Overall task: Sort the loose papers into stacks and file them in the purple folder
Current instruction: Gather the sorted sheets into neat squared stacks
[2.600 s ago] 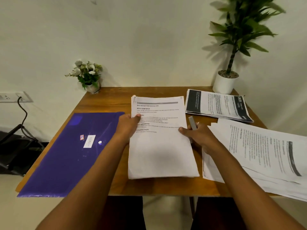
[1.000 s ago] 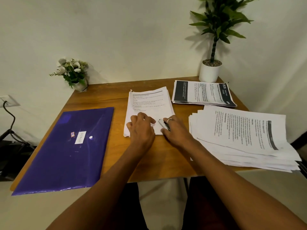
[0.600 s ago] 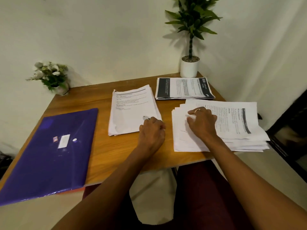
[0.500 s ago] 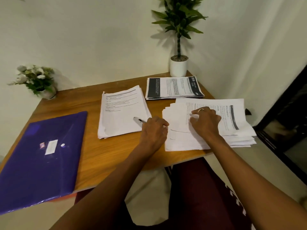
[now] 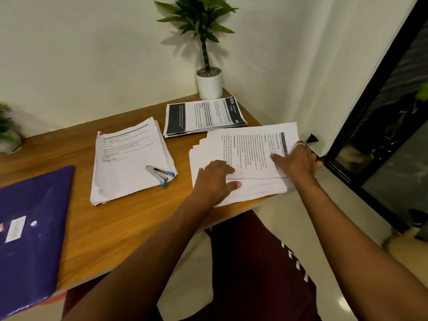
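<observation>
Wooden table (image 5: 129, 228), seen from the head camera, is carrying three paper piles and the purple folder (image 5: 30, 228). The folder is lying flat and closed at the table's 8 o'clock corner, its long axis running roughly 6 to 12 o'clock, well apart from both hands and reached more readily by the left arm. At 3 o'clock the fanned stack of printed sheets (image 5: 250, 154) is spreading in steps toward 10 o'clock and overhanging the near edge. A squared stack of text pages (image 5: 125, 163) is sitting at centre, directly between hands and folder. A stack with dark-banded covers (image 5: 203, 117) is resting at 1 o'clock, just before the potted plant (image 5: 208, 82). The left hand (image 5: 215, 179) is lying flat, fingers relaxed, on the fanned stack's near-left part; the right hand (image 5: 296, 161) is pressing extended fingers on its top sheet near the right edge; neither is gripping anything. A stapler (image 5: 159, 174) is lying on the central stack's near-right corner, likely needing removal before filing.
</observation>
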Motion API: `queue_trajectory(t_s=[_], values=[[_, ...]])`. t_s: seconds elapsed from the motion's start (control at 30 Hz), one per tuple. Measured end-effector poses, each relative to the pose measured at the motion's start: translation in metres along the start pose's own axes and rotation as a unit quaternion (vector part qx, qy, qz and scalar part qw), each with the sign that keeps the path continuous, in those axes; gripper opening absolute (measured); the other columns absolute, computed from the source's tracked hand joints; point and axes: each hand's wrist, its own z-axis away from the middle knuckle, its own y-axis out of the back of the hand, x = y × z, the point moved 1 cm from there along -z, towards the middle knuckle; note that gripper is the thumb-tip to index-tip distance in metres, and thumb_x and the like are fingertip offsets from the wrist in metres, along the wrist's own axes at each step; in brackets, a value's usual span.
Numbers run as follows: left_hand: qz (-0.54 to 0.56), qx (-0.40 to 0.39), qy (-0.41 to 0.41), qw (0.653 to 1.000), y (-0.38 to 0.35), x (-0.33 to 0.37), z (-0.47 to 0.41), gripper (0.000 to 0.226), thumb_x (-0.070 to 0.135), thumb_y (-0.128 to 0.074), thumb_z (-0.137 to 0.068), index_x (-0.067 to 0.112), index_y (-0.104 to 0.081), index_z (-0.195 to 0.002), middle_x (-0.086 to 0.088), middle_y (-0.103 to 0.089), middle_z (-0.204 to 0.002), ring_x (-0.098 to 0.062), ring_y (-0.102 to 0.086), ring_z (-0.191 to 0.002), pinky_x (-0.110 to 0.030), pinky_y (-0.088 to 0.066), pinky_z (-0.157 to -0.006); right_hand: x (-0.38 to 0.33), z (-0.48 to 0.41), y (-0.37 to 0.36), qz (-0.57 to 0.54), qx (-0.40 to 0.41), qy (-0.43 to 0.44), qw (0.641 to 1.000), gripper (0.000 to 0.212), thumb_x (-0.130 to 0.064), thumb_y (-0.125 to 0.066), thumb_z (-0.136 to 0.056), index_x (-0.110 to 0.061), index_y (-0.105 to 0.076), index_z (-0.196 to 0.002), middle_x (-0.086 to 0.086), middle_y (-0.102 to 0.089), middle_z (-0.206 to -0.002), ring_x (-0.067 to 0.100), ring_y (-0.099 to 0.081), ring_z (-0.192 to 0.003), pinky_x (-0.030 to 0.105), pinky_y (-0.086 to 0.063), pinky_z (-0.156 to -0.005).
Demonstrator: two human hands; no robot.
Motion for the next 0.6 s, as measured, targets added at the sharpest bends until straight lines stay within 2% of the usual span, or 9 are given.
queue_trajectory(t_s=[0.1, 0.17, 0.2, 0.27, 0.3, 0.37, 0.53, 0.6], values=[[0.023, 0.042, 0.014, 0.999, -0.005, 0.002, 0.008, 0.05, 0.057, -0.067, -0.089, 0.031, -0.061, -0.131, 0.006, -0.048, -0.149, -0.016, -0.044, -0.135, -0.045, -0.035, -0.117, -0.007, 0.005, -0.002, 0.015, 0.011, 0.014, 1.0, 0.074, -0.043, -0.082, -0.079, -0.01, -0.051, -0.138, 0.015, -0.052, -0.142, 0.036, -0.042, -0.135, 0.05, -0.03, -0.106], [0.031, 0.121, 0.01, 0.992, -0.012, 0.001, 0.019, 0.054, 0.062, -0.064, -0.088, 0.03, -0.058, -0.131, 0.005, -0.047, -0.148, -0.016, -0.041, -0.135, -0.041, -0.037, -0.116, -0.012, 0.006, -0.003, 0.006, 0.017, 0.02, 1.0, 0.085, -0.038, -0.084, -0.08, -0.011, -0.04, -0.148, 0.016, -0.05, -0.146, 0.037, -0.04, -0.137, 0.051, -0.029, -0.108], [0.027, 0.159, 0.004, 0.987, -0.015, 0.001, 0.023, 0.058, 0.066, -0.059, -0.089, 0.03, -0.055, -0.134, 0.004, -0.043, -0.15, -0.017, -0.037, -0.139, -0.044, -0.033, -0.119, -0.013, 0.005, -0.004, -0.007, 0.018, 0.025, 1.0, 0.092, -0.038, -0.086, -0.078, -0.013, -0.035, -0.151, 0.017, -0.049, -0.147, 0.037, -0.04, -0.138, 0.053, -0.03, -0.109], [-0.014, 0.19, -0.006, 0.982, -0.016, 0.0, 0.026, 0.062, 0.072, -0.045, -0.091, 0.032, -0.05, -0.138, 0.004, -0.037, -0.155, -0.02, -0.026, -0.147, -0.055, -0.012, -0.124, -0.012, 0.001, -0.004, -0.02, 0.01, 0.023, 0.999, 0.1, -0.039, -0.09, -0.072, -0.014, -0.032, -0.151, 0.019, -0.047, -0.146, 0.039, -0.04, -0.138, 0.054, -0.032, -0.11], [-0.036, 0.188, -0.007, 0.981, -0.015, 0.001, 0.025, 0.061, 0.073, -0.04, -0.092, 0.034, -0.05, -0.138, 0.005, -0.037, -0.156, -0.021, -0.023, -0.149, -0.059, -0.003, -0.124, -0.013, 0.0, -0.002, -0.011, 0.005, 0.02, 1.0, 0.101, -0.041, -0.091, -0.07, -0.014, -0.034, -0.149, 0.02, -0.048, -0.144, 0.039, -0.04, -0.137, 0.054, -0.033, -0.109], [-0.05, 0.175, -0.003, 0.983, -0.013, 0.003, 0.024, 0.056, 0.07, -0.036, -0.095, 0.034, -0.053, -0.135, 0.007, -0.038, -0.156, -0.019, -0.022, -0.15, -0.062, 0.005, -0.122, -0.016, -0.002, -0.001, 0.023, -0.009, 0.033, 0.999, 0.097, -0.043, -0.091, -0.069, -0.014, -0.039, -0.145, 0.021, -0.051, -0.142, 0.041, -0.04, -0.136, 0.053, -0.035, -0.107], [-0.054, 0.139, 0.008, 0.989, -0.017, 0.0, 0.025, 0.058, 0.073, -0.03, -0.095, 0.033, -0.061, -0.123, 0.012, -0.053, -0.144, -0.012, -0.038, -0.141, -0.062, 0.001, -0.122, -0.02, -0.003, -0.001, 0.054, -0.058, 0.062, 0.995, 0.079, -0.037, -0.092, -0.07, -0.011, -0.05, -0.131, 0.019, -0.059, -0.133, 0.04, -0.045, -0.129, 0.045, -0.043, -0.095], [-0.052, 0.129, 0.019, 0.99, -0.017, -0.001, 0.025, 0.061, 0.076, -0.029, -0.094, 0.032, -0.064, -0.118, 0.012, -0.058, -0.137, -0.012, -0.046, -0.134, -0.057, -0.011, -0.124, -0.022, -0.002, 0.0, 0.071, -0.068, 0.046, 0.994, 0.081, -0.038, -0.092, -0.07, -0.011, -0.047, -0.133, 0.02, -0.053, -0.138, 0.039, -0.043, -0.131, 0.045, -0.044, -0.094]])
